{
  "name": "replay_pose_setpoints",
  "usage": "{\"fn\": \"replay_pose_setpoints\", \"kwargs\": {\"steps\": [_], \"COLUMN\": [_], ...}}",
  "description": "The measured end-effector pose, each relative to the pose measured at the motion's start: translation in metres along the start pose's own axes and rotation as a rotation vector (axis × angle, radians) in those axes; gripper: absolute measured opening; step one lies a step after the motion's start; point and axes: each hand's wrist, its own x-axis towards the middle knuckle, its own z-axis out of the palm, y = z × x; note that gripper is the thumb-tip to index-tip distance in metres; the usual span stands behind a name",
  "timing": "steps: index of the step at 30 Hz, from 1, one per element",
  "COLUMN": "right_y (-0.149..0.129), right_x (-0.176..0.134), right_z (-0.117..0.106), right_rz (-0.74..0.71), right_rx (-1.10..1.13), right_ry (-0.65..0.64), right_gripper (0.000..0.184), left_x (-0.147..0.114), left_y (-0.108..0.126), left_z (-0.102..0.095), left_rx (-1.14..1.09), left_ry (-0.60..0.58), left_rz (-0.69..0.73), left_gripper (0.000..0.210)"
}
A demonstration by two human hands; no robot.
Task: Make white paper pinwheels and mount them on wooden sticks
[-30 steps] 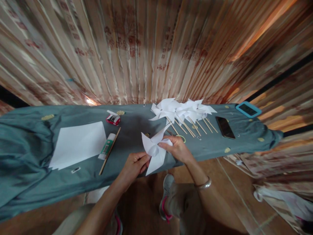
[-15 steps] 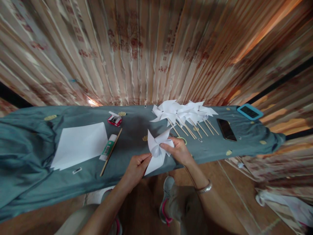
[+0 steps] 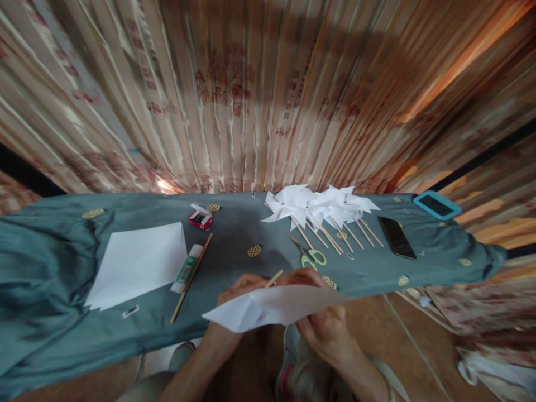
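Observation:
Both hands hold a white paper pinwheel (image 3: 268, 307), tipped so that I look at it almost edge-on, just over the table's front edge. My left hand (image 3: 240, 286) is closed at its left side, its fingers largely hidden behind the paper. On the right, my right hand (image 3: 324, 324) grips the paper, with the thumb side below and fingers above. The end of a thin wooden stick (image 3: 275, 277) pokes up behind the pinwheel between the hands, near a small metallic spot. Green-handled scissors (image 3: 309, 255) lie just beyond my right hand.
Finished-looking pinwheels on sticks (image 3: 318, 205) lie overlapped at the back. To the left are white paper sheets (image 3: 138, 259), a glue stick (image 3: 187, 269), a loose wooden stick (image 3: 191, 279) and a small red box (image 3: 200, 218). A phone (image 3: 397, 237) and a blue-framed device (image 3: 436, 205) lie right.
The pinwheel has come closer to me and turned from face-up to nearly edge-on. A stick end now shows behind it, and the scissors are uncovered.

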Motion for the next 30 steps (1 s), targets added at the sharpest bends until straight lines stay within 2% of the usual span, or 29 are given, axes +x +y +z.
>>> {"fn": "replay_pose_setpoints", "kwargs": {"steps": [2,5,9,17,24,30], "right_y": [-0.003,-0.004,-0.003,-0.005,-0.005,-0.005], "right_x": [0.000,-0.003,-0.009,-0.007,-0.007,-0.003], "right_z": [-0.002,-0.005,-0.004,-0.006,-0.009,-0.010], "right_rz": [0.014,0.030,0.031,0.033,0.024,0.019], "right_rx": [0.001,-0.023,-0.011,-0.075,-0.086,-0.110], "right_ry": [-0.042,-0.081,-0.054,-0.049,-0.049,-0.050], "right_gripper": [0.029,0.032,0.036,0.033,0.032,0.027], "left_x": [-0.001,-0.004,-0.006,-0.009,-0.009,-0.011], "left_y": [0.004,0.007,0.004,0.002,0.001,-0.005], "left_z": [0.001,0.000,-0.001,0.004,0.004,0.001], "left_rx": [-0.018,0.017,0.022,-0.019,-0.131,-0.111], "left_ry": [-0.028,-0.093,-0.124,-0.203,-0.278,-0.169], "left_rz": [-0.032,0.032,0.065,0.073,-0.052,0.000], "left_gripper": [0.012,0.008,0.009,0.023,0.031,0.030]}}
